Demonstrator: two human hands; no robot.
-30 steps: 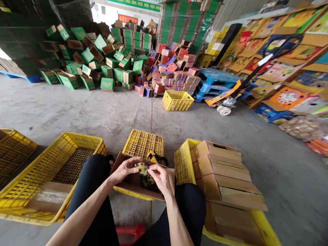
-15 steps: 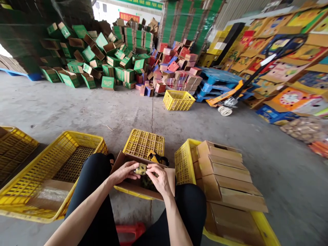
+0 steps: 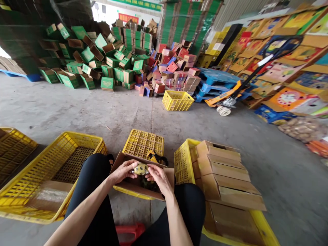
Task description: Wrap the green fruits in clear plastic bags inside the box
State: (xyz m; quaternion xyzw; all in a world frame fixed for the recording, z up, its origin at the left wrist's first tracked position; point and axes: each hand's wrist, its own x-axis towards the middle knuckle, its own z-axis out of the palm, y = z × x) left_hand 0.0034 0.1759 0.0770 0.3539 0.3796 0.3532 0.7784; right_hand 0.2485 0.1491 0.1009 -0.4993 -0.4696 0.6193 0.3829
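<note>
Between my two hands, above an open cardboard box [image 3: 168, 175], is a small yellow-green item with dark spots [image 3: 140, 168], seemingly in clear wrap. Its exact kind I cannot make out. My left hand [image 3: 125, 171] pinches its left end, and my right hand [image 3: 158, 176] has fingers closed on the right end. Dark greenish things [image 3: 148, 184] lie inside the box, partly hidden by my right hand. The box rests on a yellow crate between my knees. Just beyond it, a yellow-and-black tool like a tape dispenser [image 3: 156, 158] lies on an upturned yellow crate [image 3: 143, 140].
To my right, a yellow crate [image 3: 183, 164] holds several cardboard boxes [image 3: 228, 174]. A long yellow crate [image 3: 84, 136] with a carton inside stands left. Further off are another yellow crate [image 3: 178, 101], a pallet jack [image 3: 228, 99], blue pallets [image 3: 217, 80] and piled green boxes [image 3: 107, 83].
The spotted item has turned slightly and shows more of its length between my fingers. My right hand's fingers have shifted along its right end. The view has moved very slightly.
</note>
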